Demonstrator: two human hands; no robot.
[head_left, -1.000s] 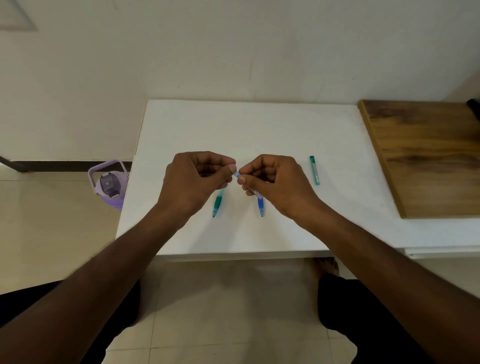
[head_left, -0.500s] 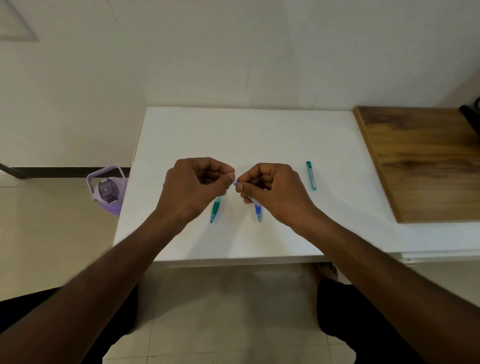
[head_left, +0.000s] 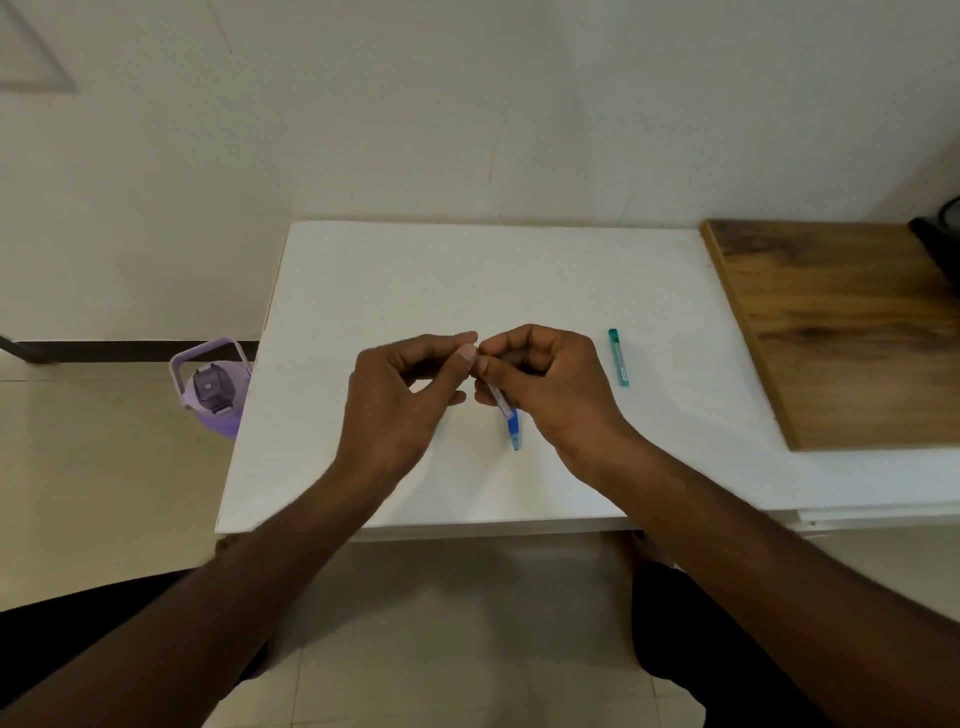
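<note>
The blue pen (head_left: 511, 426) hangs above the middle of the white table (head_left: 467, 280), tip pointing toward 6 o'clock. The right hand (head_left: 550, 395) curls its fingers round the barrel. The left hand (head_left: 405, 395), at 9 o'clock, pinches the pen's upper end with thumb and forefinger. A teal lead tube (head_left: 618, 357) lies at 2 o'clock of the pen, and a wooden board (head_left: 841, 332) farther toward 3. A purple water bottle (head_left: 213, 389) stands on the floor at 9.

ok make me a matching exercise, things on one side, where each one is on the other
1. blue and clear plastic pen
2. slim teal plastic tube
3. lilac plastic water bottle
4. brown wooden board

a. on the tiled floor
b. lying untouched on the white table
c. gripped by the right hand
d. at the table's right end

Pairs: 1-c, 2-b, 3-a, 4-d
</note>
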